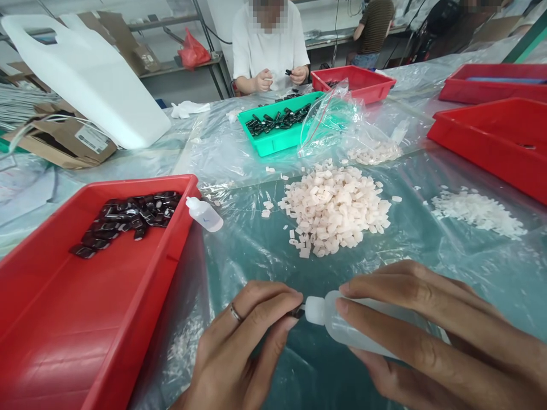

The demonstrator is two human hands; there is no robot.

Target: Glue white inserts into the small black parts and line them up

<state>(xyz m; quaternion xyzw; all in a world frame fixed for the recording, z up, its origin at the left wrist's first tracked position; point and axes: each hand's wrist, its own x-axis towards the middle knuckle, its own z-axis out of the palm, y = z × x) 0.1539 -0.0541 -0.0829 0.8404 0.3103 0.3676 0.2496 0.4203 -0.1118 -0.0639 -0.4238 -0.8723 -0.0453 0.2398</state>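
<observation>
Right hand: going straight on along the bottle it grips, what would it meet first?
Likely the small dark piece pinched in the left hand, right ahead of the bottle; depth is unclear.

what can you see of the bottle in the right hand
The bottle is translucent whitish, apparently plastic, with rounded shoulders, a white cap and a thin tip. It is held sideways, tip pointing at the small dark piece in the left hand; whether they touch is unclear. The right hand covers much of its body.
</observation>
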